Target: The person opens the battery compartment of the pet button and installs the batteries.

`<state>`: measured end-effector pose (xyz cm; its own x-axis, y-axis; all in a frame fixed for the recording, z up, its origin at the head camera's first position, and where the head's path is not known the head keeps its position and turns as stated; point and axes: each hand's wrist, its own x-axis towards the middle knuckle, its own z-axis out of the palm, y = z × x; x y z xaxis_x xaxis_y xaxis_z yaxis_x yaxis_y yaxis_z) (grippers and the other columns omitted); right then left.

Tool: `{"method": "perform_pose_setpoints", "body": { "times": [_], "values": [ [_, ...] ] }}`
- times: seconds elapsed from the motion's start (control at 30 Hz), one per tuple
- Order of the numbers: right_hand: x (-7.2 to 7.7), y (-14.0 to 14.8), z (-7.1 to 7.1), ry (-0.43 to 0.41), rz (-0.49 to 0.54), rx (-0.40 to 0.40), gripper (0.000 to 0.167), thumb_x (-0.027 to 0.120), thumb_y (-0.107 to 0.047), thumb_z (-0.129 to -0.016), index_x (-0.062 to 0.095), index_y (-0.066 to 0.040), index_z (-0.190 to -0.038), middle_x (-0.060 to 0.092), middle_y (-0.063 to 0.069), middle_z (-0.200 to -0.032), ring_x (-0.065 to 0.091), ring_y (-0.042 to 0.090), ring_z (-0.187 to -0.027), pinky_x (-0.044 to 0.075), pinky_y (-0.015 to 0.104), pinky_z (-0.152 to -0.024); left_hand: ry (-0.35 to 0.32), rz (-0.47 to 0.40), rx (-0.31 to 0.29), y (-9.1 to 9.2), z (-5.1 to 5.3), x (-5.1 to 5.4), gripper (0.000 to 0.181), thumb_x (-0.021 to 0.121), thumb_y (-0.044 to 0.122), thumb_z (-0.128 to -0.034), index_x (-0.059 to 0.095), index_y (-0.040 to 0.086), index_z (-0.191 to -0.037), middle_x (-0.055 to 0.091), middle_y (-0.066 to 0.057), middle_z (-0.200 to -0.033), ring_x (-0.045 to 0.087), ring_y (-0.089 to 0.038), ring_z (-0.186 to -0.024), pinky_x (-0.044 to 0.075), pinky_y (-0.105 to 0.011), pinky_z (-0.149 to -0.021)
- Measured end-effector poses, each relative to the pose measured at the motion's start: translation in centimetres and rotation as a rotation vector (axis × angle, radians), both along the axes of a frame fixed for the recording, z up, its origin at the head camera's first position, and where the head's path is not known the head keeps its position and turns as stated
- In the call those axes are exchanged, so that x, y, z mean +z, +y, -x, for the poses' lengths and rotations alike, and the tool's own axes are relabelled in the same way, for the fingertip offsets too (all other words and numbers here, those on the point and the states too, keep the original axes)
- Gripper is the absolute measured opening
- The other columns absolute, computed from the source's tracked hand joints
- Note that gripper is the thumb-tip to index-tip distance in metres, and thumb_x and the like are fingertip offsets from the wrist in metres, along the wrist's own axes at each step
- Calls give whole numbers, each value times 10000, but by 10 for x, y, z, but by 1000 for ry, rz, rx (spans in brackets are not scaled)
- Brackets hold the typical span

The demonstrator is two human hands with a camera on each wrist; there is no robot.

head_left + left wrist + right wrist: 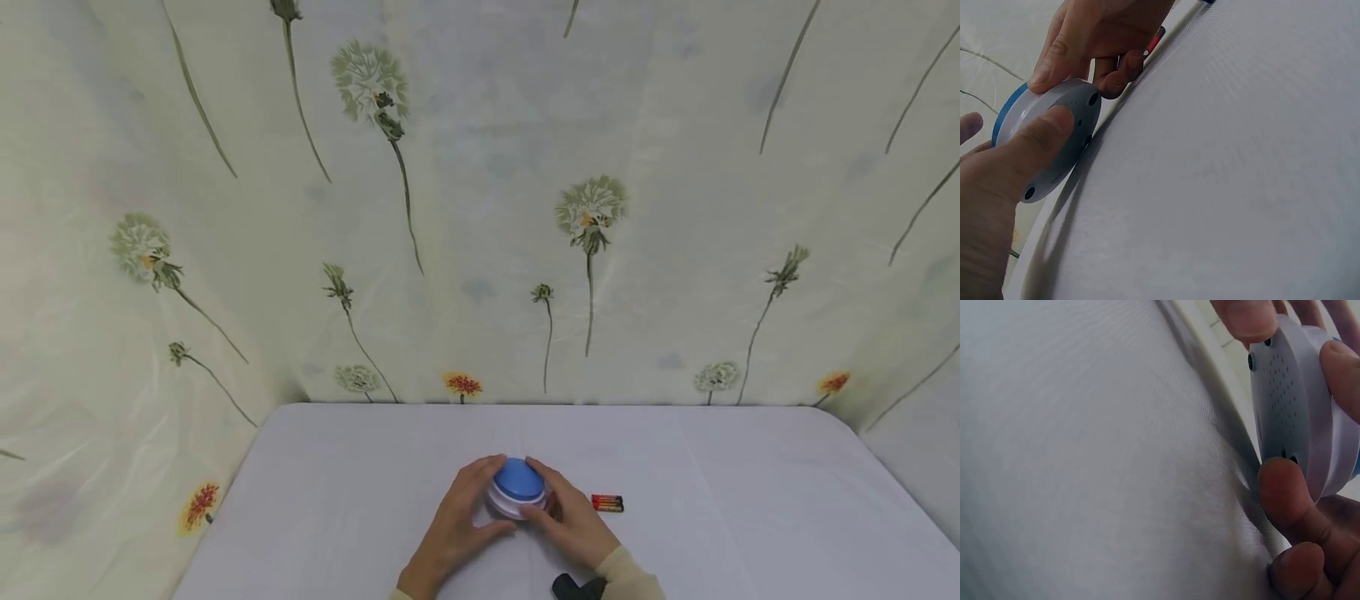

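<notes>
A round white buzzer button (pixel 519 481) with a blue domed top is held between both hands near the table's front middle. My left hand (pixel 456 518) grips its left side, fingertips by the blue top and thumb (pixel 1041 137) on the white underside. On the other side my right hand (pixel 573 518) pinches it, with the thumb on the white side wall and curled fingers (pixel 1285 490) at the underside edge. The buzzer's base (pixel 1277 394) is tilted off the cloth and shows small speaker holes and dark round spots near its rim.
Red-and-black batteries (pixel 607 503) lie side by side just right of the right hand. A black object (pixel 568 587), partly hidden by the right sleeve, lies at the front edge of view. White cloth covers the table (pixel 360 467); a dandelion-print curtain (pixel 480 208) hangs behind.
</notes>
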<state>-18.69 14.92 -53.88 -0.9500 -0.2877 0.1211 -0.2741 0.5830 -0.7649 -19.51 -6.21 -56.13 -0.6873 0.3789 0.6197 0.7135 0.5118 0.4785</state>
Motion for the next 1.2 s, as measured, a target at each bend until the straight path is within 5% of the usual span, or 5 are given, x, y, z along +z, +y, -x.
{"method": "perform_pose_setpoints", "body": {
  "times": [0.57,0.87,1.03,1.2],
  "values": [
    [-2,2,-3,-20,-2,28,678,644,-448,-858,371,-237,-1443,546,-79,-924,476,12,-667,433,164,-574,66,-11,-66,-1,-3,1,674,830,122,-699,553,196,-1309,516,-49,-1351,500,-214,-1242,485,-328,-1005],
    [1,2,-6,-82,14,16,665,621,-477,-865,365,-263,-1441,560,-65,-860,513,33,-678,449,178,-579,88,-28,-30,1,-5,4,659,830,69,-665,593,186,-1268,548,-18,-1321,537,-183,-1212,502,-297,-979],
    [3,4,-6,-71,61,27,655,621,-445,-878,354,-266,-1448,582,-10,-1118,555,18,-746,495,178,-636,112,-56,2,0,-5,4,660,829,72,-653,603,184,-1262,565,-8,-1305,567,-172,-1182,481,-227,-987],
    [4,12,-4,31,181,94,672,675,-314,-862,347,-256,-1446,451,88,-1423,615,38,-797,545,207,-655,118,-70,35,1,-4,4,673,821,75,-651,595,179,-1276,586,-13,-1286,586,-160,-1166,468,-214,-997]
  ]
}}
